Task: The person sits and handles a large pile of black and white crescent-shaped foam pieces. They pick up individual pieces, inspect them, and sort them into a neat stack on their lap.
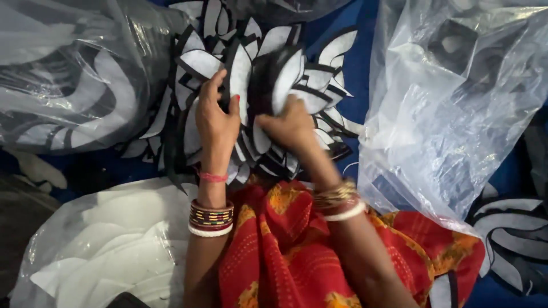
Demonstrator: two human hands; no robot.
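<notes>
A heap of curved black-and-white cut pieces (200,63) lies on a blue cloth in front of me. My left hand (216,122) pinches a stack of these pieces near the heap's middle, thumb and fingers closed on their edge. My right hand (292,126) grips another bunch of the same pieces (285,74), which looks blurred. Both wrists carry bangles. A red and orange patterned cloth (285,245) covers my lap below the hands.
A clear plastic bag (68,74) with more black-and-white pieces lies at the upper left. A large crumpled clear bag (456,108) sits at the right. A bag of white shaped pieces (108,245) lies at the lower left. More pieces (514,239) show at the lower right.
</notes>
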